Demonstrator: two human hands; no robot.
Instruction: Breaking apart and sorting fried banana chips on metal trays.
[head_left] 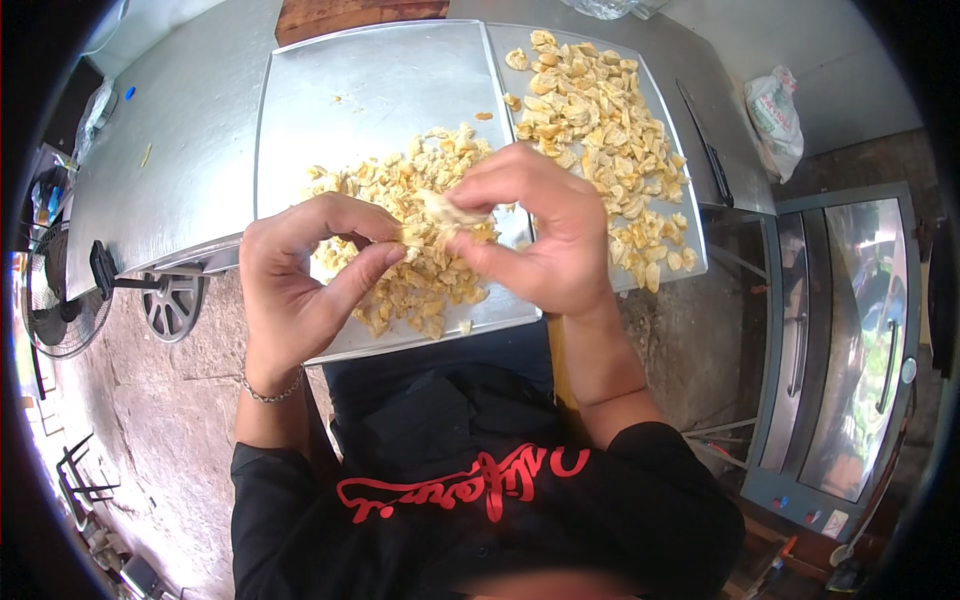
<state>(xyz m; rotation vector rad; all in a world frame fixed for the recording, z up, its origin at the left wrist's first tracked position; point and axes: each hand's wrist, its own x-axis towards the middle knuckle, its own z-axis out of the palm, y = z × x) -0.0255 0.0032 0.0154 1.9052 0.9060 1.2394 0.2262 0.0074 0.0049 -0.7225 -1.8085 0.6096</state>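
Above the heap [425, 290] on the metal tray [350, 75], I'm lightly pinching a pale yellow piece [442, 209] in my right hand [555, 225]; my left hand [305, 265] is hovering nearly closed beside it, catch unclear. The piece is looking light, soft, crumbly, its edges suiting gentle holding.

Steel table [185, 140] — small blue object [130, 94] on its far left, black-handled knife [712, 160] on its right. Wooden board [350, 14] at far edge, clear plastic [603, 8] right of it. White plastic bag [775, 120] with red print, far right. Left: caged fan [60, 320], grey spoked wheel [172, 308]. Right — grey-framed cabinet [850, 340], shiny metal doors, long handles. Worn floor [190, 430] near left.
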